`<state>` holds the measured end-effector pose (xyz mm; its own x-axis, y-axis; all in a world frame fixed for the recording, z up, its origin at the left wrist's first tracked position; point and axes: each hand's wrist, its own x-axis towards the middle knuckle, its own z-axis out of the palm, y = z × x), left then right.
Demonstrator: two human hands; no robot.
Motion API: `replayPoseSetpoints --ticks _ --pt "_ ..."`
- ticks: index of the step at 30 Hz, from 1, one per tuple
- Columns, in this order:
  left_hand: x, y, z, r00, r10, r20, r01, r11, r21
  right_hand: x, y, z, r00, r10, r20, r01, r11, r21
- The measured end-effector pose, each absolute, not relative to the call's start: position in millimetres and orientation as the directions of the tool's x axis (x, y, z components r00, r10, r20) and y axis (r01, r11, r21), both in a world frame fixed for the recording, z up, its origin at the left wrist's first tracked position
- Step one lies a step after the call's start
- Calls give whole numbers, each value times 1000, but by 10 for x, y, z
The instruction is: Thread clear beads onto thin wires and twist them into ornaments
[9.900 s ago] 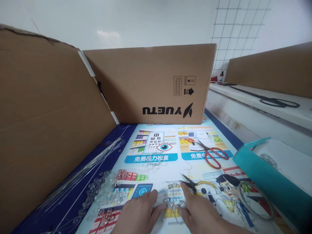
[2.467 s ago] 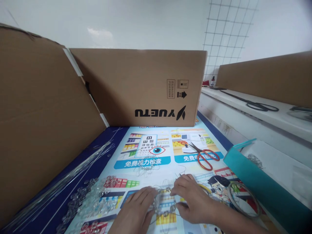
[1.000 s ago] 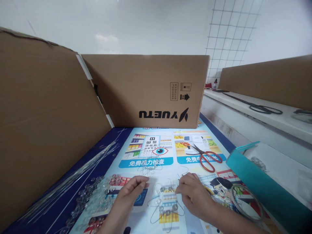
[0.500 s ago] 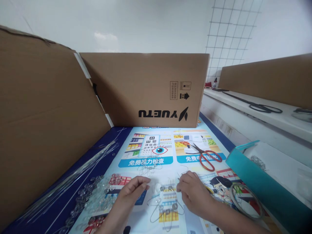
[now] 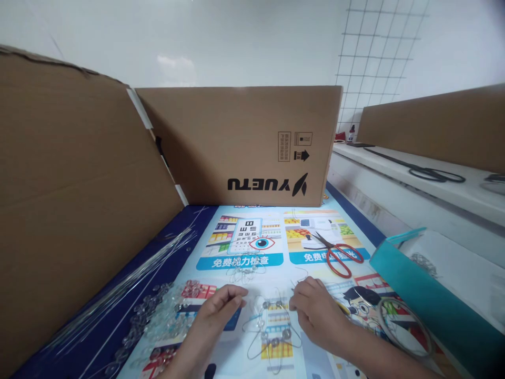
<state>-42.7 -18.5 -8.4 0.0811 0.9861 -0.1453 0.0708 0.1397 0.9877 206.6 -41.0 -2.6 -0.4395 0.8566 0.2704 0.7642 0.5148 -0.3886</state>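
My left hand (image 5: 221,310) is closed in a pinch, with thumb and forefinger together; anything between them is too fine to make out. Opposite it, my right hand (image 5: 317,313) has its fingers curled and pressed together. Thin wire ends (image 5: 300,276) show just beyond its fingertips, but whether it grips them is unclear. Between the hands is a ring of clear beads strung on thin wire (image 5: 275,342), with loose wire loops spreading below and to the sides. A second beaded wire piece (image 5: 246,271) lies farther up the printed sheet.
Loose clear beads (image 5: 165,316) are heaped at left, beside a bundle of thin wires (image 5: 130,284). Red-handled scissors (image 5: 337,258) and a wire coil (image 5: 406,326) lie at right. A teal box (image 5: 430,284) holds tangled wire. Cardboard panels (image 5: 236,142) wall the left and back.
The whole view has shifted slightly, so everything appears a little farther right. Both hands keep nearly the same pose and place around the beaded ring.
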Motion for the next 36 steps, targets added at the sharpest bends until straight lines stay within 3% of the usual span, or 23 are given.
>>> replayPoseSetpoints --ticks 12,25,36 --pt "-346 -228 0 -1 991 -131 74 131 989 2060 -400 -21 -445 858 257 773 513 -374" --pt "-406 -204 -46 94 986 -141 94 132 987 2070 -400 -30 -453 854 256 769 519 -373" --pt "-372 -228 -24 45 989 -144 83 140 987 2064 -403 -15 -452 857 249 773 515 -370"
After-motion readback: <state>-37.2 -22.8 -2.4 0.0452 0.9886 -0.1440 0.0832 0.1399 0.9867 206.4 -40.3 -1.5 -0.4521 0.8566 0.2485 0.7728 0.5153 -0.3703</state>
